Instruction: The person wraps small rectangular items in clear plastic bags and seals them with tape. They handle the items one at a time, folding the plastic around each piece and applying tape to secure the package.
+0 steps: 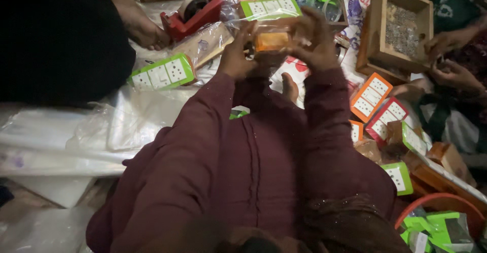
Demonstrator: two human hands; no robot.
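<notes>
Green-edged boxes lie left, orange and red boxes right.

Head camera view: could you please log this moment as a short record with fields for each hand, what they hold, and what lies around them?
left hand: grips the left end of the orange packet
right hand: grips its right end, raised in front of the chest
held item: orange packet in clear wrap, between both hands
nearby left: green switch card, red tape dispenser
nearby right: orange switch card, wooden box
other people: a co-worker's hand by the dispenser; another's hands at the box
</notes>
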